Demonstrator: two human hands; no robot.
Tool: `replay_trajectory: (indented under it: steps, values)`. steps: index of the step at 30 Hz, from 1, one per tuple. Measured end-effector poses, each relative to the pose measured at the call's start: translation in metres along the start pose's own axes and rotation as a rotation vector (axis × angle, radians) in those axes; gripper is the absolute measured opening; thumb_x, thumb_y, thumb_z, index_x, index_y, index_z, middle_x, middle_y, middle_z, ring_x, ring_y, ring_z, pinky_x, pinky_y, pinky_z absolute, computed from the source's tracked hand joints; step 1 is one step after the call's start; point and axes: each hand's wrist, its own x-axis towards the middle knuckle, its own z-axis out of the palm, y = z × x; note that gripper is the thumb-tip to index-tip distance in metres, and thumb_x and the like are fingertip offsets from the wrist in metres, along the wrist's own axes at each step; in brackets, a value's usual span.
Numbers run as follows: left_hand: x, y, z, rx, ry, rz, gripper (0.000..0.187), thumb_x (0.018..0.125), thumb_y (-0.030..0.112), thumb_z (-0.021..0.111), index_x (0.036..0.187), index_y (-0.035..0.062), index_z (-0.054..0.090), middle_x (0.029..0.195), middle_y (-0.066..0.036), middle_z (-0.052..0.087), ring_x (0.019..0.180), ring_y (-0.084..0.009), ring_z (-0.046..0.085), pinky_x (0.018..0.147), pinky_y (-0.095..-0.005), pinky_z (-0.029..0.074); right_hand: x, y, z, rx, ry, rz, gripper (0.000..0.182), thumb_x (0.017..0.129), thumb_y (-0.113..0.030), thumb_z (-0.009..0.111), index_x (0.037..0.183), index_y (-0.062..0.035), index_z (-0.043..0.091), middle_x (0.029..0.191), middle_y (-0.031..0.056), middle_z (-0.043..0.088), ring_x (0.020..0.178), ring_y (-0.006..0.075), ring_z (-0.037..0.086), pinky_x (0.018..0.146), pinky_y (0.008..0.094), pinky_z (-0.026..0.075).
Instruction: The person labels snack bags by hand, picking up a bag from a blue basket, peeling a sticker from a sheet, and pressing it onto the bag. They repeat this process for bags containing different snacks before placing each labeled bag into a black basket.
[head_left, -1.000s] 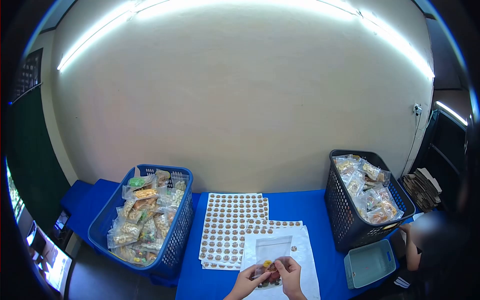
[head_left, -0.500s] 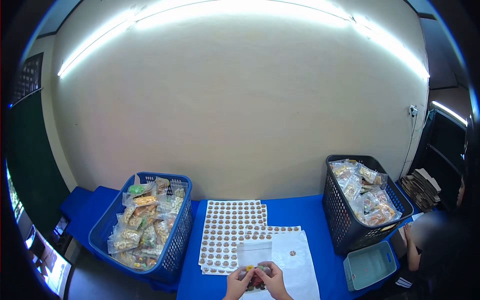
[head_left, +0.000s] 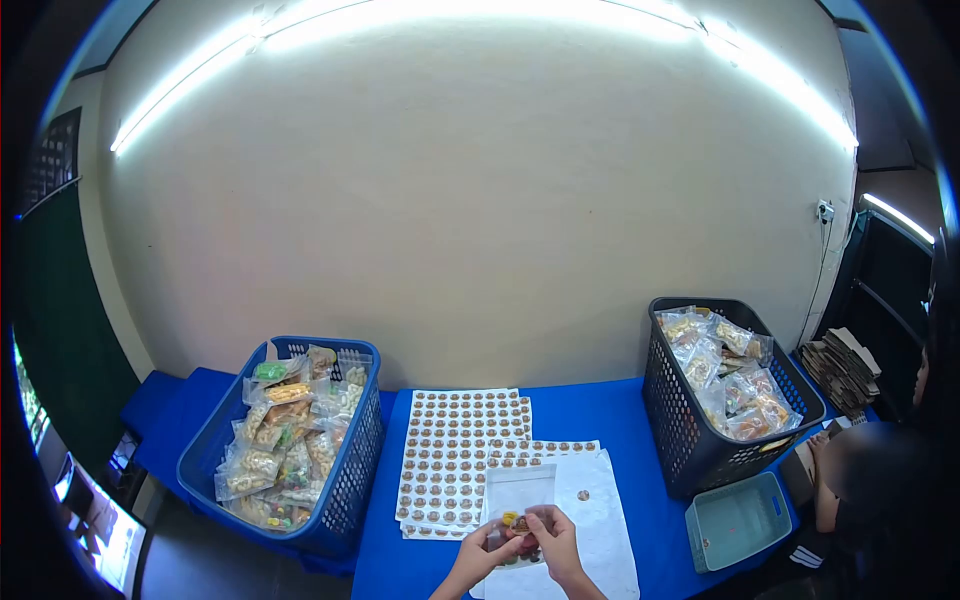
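A clear snack bag (head_left: 519, 500) is gripped at its bottom edge by the left hand (head_left: 487, 543) and the right hand (head_left: 551, 533), just above a white sheet (head_left: 600, 520). Sticker sheets (head_left: 462, 440) are laid just left of the white sheet. A blue basket (head_left: 345, 500) is seen far left of it, a black basket (head_left: 690, 440) right.

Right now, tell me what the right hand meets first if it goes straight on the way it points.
Likely the left hand: the right hand points left at it across the small bag both pinch. Depth is unclear.
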Motion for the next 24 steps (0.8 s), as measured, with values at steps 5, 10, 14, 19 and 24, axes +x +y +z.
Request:
replay_trajectory:
  steps: [5,10,14,19,24]
  values:
    - [0.001,0.014,0.002,-0.142,0.058,-0.011,0.027,0.080,0.013,0.060,0.102,-0.0018,0.053,0.085,-0.005,0.059,0.074,-0.0095,0.058,0.066,-0.0211,0.048,0.000,-0.007,0.003,-0.140,-0.156,-0.039,0.037,0.080,-0.008,0.060,0.112,0.0027,0.043,0.092,0.0115,0.058,0.078,0.0120,0.057,0.069,0.0234,0.047]
    - [0.001,0.014,0.004,-0.183,0.080,0.043,0.028,0.083,0.020,0.057,0.100,-0.0025,0.056,0.079,-0.005,0.061,0.066,-0.0074,0.057,0.058,-0.0183,0.046,-0.003,-0.016,0.001,-0.132,-0.250,0.054,0.039,0.080,-0.008,0.059,0.114,0.0017,0.041,0.093,0.0102,0.056,0.079,0.0116,0.057,0.071,0.0240,0.047]
    - [-0.001,0.014,0.003,-0.226,0.119,0.014,0.032,0.084,0.025,0.056,0.100,-0.0024,0.056,0.078,-0.004,0.061,0.063,-0.0067,0.056,0.055,-0.0183,0.045,-0.004,-0.010,-0.001,-0.233,-0.278,0.025,0.036,0.081,-0.007,0.057,0.113,0.0017,0.042,0.089,0.0083,0.056,0.079,0.0114,0.057,0.069,0.0234,0.048]
    - [-0.004,0.022,-0.002,0.055,0.087,0.082,0.035,0.084,0.030,0.056,0.099,-0.0015,0.057,0.076,-0.003,0.062,0.063,-0.0045,0.055,0.055,-0.0177,0.044,-0.003,-0.013,0.003,-0.205,-0.229,0.010,0.029,0.082,-0.006,0.055,0.107,0.0025,0.044,0.087,0.0081,0.056,0.074,0.0116,0.058,0.066,0.0228,0.048]
    - [-0.002,0.024,0.003,0.060,0.182,0.109,0.025,0.086,0.018,0.053,0.098,-0.0022,0.057,0.085,-0.005,0.061,0.074,-0.0075,0.056,0.065,-0.0200,0.046,-0.004,-0.014,0.009,-0.186,-0.219,-0.043,0.025,0.083,-0.010,0.054,0.105,-0.0012,0.046,0.085,0.0053,0.059,0.070,0.0094,0.059,0.056,0.0187,0.045]
